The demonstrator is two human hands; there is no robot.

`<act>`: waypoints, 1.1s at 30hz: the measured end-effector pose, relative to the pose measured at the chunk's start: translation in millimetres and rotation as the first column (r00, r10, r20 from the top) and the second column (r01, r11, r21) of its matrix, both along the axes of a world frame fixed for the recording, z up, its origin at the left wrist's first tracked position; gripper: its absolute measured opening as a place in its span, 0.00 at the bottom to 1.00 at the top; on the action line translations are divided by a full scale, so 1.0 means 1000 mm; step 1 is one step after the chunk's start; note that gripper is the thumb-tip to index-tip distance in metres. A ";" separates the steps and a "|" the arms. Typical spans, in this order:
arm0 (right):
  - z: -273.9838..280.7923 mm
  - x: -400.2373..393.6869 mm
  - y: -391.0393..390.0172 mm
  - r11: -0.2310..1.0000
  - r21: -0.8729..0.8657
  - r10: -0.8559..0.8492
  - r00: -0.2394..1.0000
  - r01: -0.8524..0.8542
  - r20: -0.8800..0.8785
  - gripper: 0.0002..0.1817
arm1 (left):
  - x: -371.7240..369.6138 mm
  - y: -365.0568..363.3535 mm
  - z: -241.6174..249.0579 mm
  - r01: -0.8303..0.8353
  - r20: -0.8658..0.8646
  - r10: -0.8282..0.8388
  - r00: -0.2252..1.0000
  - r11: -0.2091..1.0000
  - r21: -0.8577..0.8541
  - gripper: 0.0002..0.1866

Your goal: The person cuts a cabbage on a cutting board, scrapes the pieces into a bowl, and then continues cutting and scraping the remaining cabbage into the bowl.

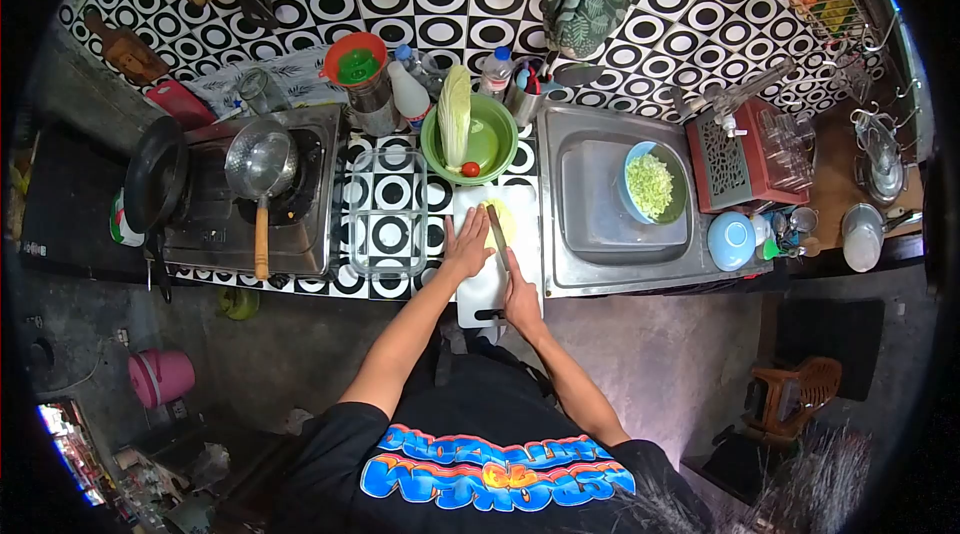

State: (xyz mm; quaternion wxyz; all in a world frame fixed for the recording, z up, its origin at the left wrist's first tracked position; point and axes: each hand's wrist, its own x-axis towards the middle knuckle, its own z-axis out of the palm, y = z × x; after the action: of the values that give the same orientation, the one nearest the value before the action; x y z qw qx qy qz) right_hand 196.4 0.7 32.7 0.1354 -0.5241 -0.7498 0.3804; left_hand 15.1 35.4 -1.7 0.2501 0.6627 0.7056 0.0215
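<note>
A white cutting board [472,302] lies at the counter's front edge. On it is a pale yellow-green vegetable [507,218], perhaps cabbage, partly hidden by my hand and the blade. My left hand [468,248] presses down on the vegetable from the left, fingers extended forward and tips beside the blade. My right hand [521,300] is wrapped round the handle of a knife [499,234], whose blade slants forward across the vegetable. Just beyond the board, a green basin [509,144] holds an upright napa cabbage [455,119] and a red tomato [470,170].
To the left are a clear glass dish [424,224] and a stove carrying a saucepan [260,159] and a black pan [155,174]. In the sink [575,269] at right sits a blue bowl [630,204] of chopped pale-green vegetable. Bottles [408,94] stand behind the basin.
</note>
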 end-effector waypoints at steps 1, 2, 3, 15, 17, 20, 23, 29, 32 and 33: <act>0.002 -0.004 0.002 1.000 -0.012 -0.001 1.000 0.001 0.020 0.38 | 0.000 0.000 -0.002 0.000 0.002 0.000 1.000 1.000 0.015 0.44; 0.004 -0.006 0.006 1.000 -0.023 0.000 0.999 0.001 0.042 0.38 | 0.001 0.002 -0.004 0.001 0.002 -0.001 1.000 1.000 0.006 0.44; 0.002 -0.010 0.011 1.000 -0.010 -0.006 1.000 0.006 0.029 0.37 | 0.001 0.003 -0.003 0.000 0.003 0.001 1.000 1.000 -0.002 0.43; 0.012 -0.022 0.003 1.000 -0.020 0.008 0.999 -0.008 0.045 0.39 | -0.001 0.005 0.009 -0.001 -0.014 0.000 1.000 0.997 -0.079 0.43; 0.017 -0.013 -0.006 0.999 -0.035 0.014 0.999 -0.012 0.050 0.41 | -0.002 0.004 0.010 0.005 -0.023 -0.007 1.000 0.998 -0.067 0.44; 0.003 -0.016 0.001 1.000 0.007 0.011 1.000 -0.011 -0.022 0.41 | -0.002 0.004 0.008 -0.002 -0.006 0.002 1.000 0.998 -0.061 0.44; -0.010 -0.042 0.035 0.999 0.053 0.012 0.998 -0.008 -0.068 0.39 | -0.001 0.004 0.007 -0.026 0.002 0.027 1.000 0.998 -0.063 0.42; -0.005 -0.021 0.024 0.997 0.062 0.049 0.998 -0.051 0.025 0.39 | -0.002 0.005 -0.003 -0.014 0.003 0.014 1.000 0.999 -0.051 0.44; -0.002 0.009 -0.008 0.998 0.036 0.045 0.997 -0.047 0.069 0.39 | -0.003 0.000 -0.001 -0.038 0.049 0.037 0.998 0.999 0.023 0.45; 0.001 0.016 -0.015 0.999 0.026 0.041 0.996 -0.044 0.084 0.39 | -0.004 -0.001 -0.001 -0.043 0.063 0.039 0.997 0.997 0.059 0.45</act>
State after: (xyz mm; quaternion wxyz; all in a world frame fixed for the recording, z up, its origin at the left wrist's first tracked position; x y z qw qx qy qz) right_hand 212.7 -14.4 34.2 0.1029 -0.5216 -0.7710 0.3505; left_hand 11.0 34.5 -2.9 0.2513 0.6542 0.7101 0.0685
